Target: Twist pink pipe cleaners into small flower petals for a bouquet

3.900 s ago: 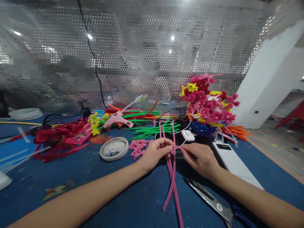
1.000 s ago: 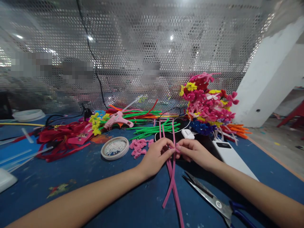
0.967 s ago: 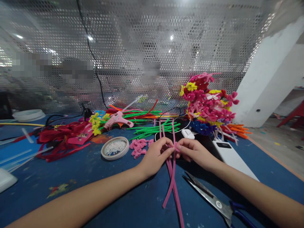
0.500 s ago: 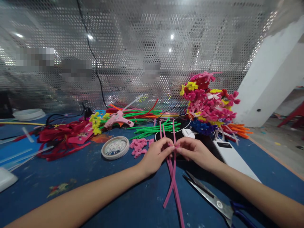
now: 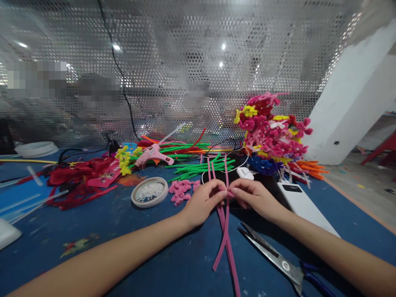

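Note:
Long pink pipe cleaners (image 5: 227, 241) run lengthwise over the blue table, passing under and between my fingers. My left hand (image 5: 206, 200) pinches a small pink piece where it meets them. From the other side, my right hand (image 5: 255, 198) grips the same short pink piece (image 5: 230, 193) between thumb and fingertips. Little of that piece shows between the fingertips. Curled pink pieces (image 5: 181, 190) lie left of my left hand, beside a round dish of white beads (image 5: 150, 192). Green pipe cleaners (image 5: 201, 166) lie behind my hands.
Open scissors (image 5: 278, 260) lie near my right forearm, beside a white power bank (image 5: 305, 204). A pink glue gun (image 5: 154, 156) and red ribbons (image 5: 80, 177) are at the back left. Colourful fuzzy flowers (image 5: 272, 132) stand at the back right, before a perforated metal panel (image 5: 173, 66).
The fingertips of my right hand have shifted slightly on the small pink piece, which now points a little to the right. My left hand has barely moved.

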`<state>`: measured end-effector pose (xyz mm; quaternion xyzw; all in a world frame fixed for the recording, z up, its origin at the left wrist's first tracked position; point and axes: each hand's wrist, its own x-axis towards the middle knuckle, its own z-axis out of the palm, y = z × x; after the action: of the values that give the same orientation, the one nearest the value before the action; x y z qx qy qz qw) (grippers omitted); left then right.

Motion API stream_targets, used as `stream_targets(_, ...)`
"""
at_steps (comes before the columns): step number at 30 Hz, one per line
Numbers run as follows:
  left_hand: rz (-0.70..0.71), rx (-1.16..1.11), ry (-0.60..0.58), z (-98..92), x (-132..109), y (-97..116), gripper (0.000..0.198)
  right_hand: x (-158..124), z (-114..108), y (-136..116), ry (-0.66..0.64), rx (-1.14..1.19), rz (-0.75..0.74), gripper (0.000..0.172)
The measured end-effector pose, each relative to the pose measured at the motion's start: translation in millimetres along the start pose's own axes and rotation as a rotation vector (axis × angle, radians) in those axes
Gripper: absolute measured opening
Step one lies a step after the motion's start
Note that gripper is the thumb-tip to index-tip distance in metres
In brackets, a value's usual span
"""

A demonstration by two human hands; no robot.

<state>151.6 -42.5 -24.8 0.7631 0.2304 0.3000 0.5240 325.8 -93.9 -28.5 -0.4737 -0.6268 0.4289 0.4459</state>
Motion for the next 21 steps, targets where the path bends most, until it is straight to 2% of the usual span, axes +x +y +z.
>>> stream_targets(9,0.004,0.179,0.082,0.7,1,1,0.018,-1,2,1,0.092,-0.052,0.005,0.022)
stream_targets(14,0.132,0.597,0.129,0.0,-3,3,0.017,-1,2,-4,0.111,-0.05,0.047,0.02)
stream_targets(16,0.318,0.856,0.119,-5.5,-6,6,0.018,-3,1,-11,0.066,0.012,0.125,0.023)
stream_targets(19,0.795,1.192,0.041,-18.9,-8,13,0.02,-8,-1,-23,-0.054,0.308,0.371,0.024)
stream_targets(21,1.081,1.283,0.021,-27.4,-9,19,0.022,-11,-1,-30,-0.145,0.537,0.533,0.021)
